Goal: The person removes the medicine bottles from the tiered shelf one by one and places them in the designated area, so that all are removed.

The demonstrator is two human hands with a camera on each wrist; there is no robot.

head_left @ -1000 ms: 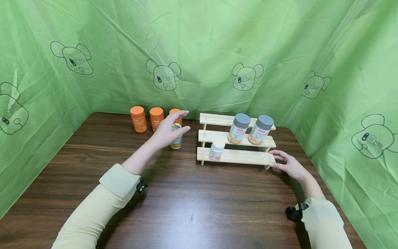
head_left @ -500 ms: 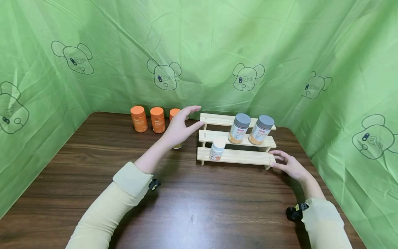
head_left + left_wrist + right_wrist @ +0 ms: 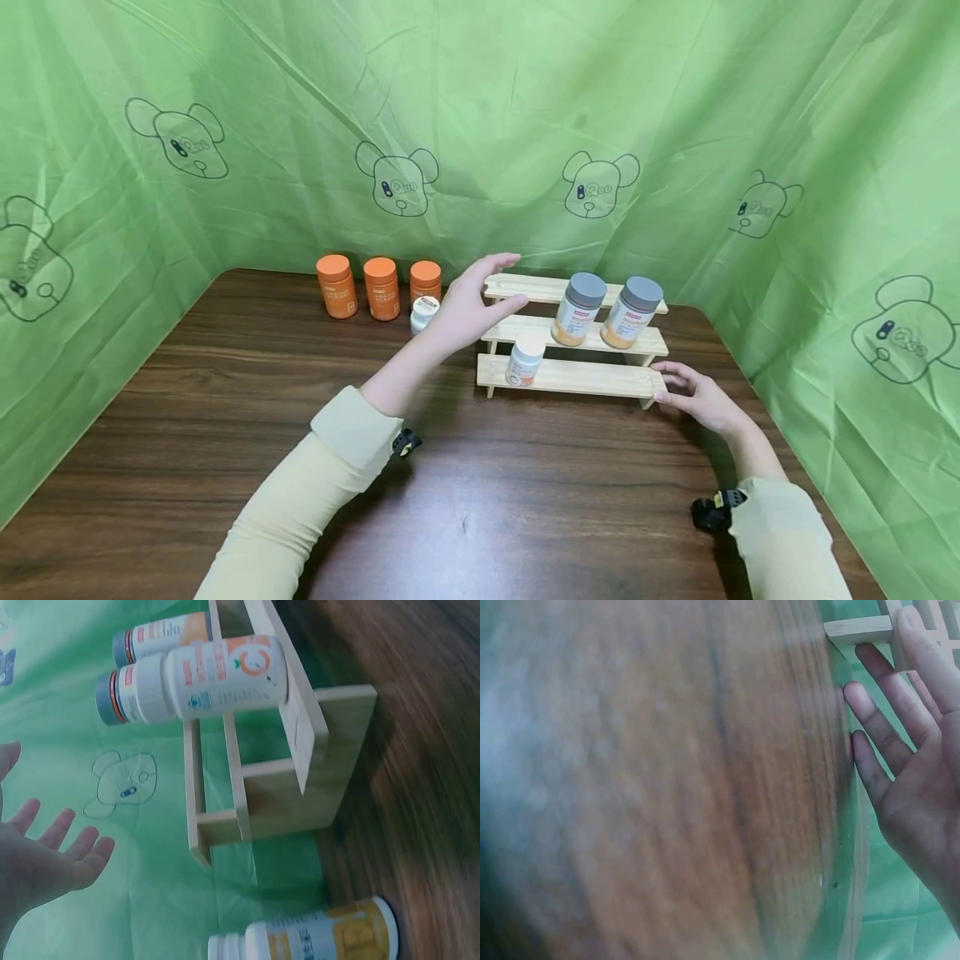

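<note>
A three-step wooden display rack [image 3: 577,379] stands on the table. A small white bottle with an orange-marked label [image 3: 525,365] is upright at the left of its lowest step. Two grey-lidded jars [image 3: 579,310] occupy the middle step. My left hand [image 3: 467,310] hovers by the rack's upper left end, thumb and fingers apart, holding nothing. My right hand [image 3: 703,403] pinches the right end of the lowest step, and its thumb and fingers [image 3: 922,660] show at that corner in the right wrist view. A yellow-labelled white bottle [image 3: 330,934] is partly hidden behind my left hand in the head view.
Three orange bottles [image 3: 337,287] are lined up at the back left of the brown wooden table [image 3: 480,492]. Green cloth [image 3: 495,108] printed with bear outlines hangs close behind and at both sides.
My left hand has moved right, from in front of the yellow-labelled bottle to the rack's left end, its fingers still spread. The right hand, rack and bottles have stayed put.
</note>
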